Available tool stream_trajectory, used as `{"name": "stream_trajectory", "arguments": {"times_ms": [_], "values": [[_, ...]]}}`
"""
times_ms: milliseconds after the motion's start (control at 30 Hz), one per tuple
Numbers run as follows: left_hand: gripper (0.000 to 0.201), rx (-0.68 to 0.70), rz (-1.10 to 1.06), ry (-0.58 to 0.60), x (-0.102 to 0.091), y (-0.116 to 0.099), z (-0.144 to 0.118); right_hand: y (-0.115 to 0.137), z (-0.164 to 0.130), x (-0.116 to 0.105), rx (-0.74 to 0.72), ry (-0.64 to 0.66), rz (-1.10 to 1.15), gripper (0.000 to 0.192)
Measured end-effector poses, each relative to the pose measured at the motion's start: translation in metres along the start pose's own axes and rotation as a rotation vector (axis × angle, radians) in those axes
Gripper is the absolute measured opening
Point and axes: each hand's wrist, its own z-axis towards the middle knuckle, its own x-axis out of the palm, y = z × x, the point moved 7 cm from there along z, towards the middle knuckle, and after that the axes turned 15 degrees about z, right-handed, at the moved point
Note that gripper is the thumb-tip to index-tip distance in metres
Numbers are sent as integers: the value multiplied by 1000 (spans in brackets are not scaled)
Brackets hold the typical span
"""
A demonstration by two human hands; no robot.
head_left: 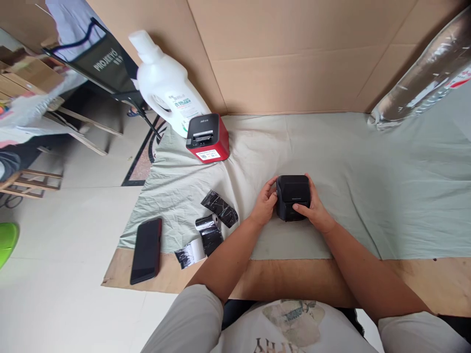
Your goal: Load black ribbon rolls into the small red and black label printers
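Printed T-shirt (294, 326): closest to my camera, filling the near middle of my feed, with pale sleeves at both sides.
Left hand (265, 203): partly closed, I see, fingers and thumb gripping the left side of the compact black device.
Right hand (316, 208): curled around the device's right side, fingers towards the far edge, thumb pressed on the near part of its top.
Compact black device (293, 188): between both hands, right of centre over the cloth; I cannot tell whether it is resting or slightly raised.
Pale green cloth (320, 142): wrinkled, spread under the work, leaving a wooden strip (290, 274) bare along the near edge.
Black-printed strip (220, 208): left of the left hand, lying flat and slanted.
Paper roll (207, 222): just nearer than that strip, beside more black-and-white paper (190, 253).
Smartphone (146, 251): further left, dark screen up, across cloth and bare wood.
Red-and-black printer (208, 138): far left on the cloth, white label on its near side.
White detergent bottle (167, 81): just behind the printer, tilted in my view.
Cardboard panel (294, 54): along the far side.
Plastic-wrapped bundle (419, 73): at the far right, shiny.
Folding chair (101, 63): beyond the table's far left, black fabric with white lettering.
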Motion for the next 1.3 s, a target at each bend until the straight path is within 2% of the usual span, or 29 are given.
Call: {"name": "stream_trajectory", "arguments": {"times_ms": [133,267,400,500,600,800,967,1033,1133,1200,1300], "values": [[59,-38,17,-28,0,3,1,-3,1,-4,22,-14,55,101],[54,-57,15,-53,-2,6,1,7,3,-11,-48,-77,2,82],[53,-8,17,32,3,4,-1,15,6,-30,-125,-266,-96,56],[46,29,57,43,6,1,-5,11,5,-45,-77,-413,-166,52],[44,78,137,-30,5,-4,-10,11,5,-48,-50,-441,-223,54],[42,155,388,-227,-2,-10,-16,15,6,-41,-96,-448,-408,50],[34,157,478,-323,-6,-11,-19,13,9,-35,-148,-407,-495,42],[30,183,551,-388,-8,-20,-23,12,9,-33,-153,-378,-519,40],[20,284,714,-506,-12,-46,-32,12,10,-31,-171,-350,-527,38],[13,357,824,-467,-6,-65,-33,13,10,-30,-189,-342,-511,37],[16,401,977,-206,15,-79,-25,12,11,-31,-199,-340,-492,36]]}}
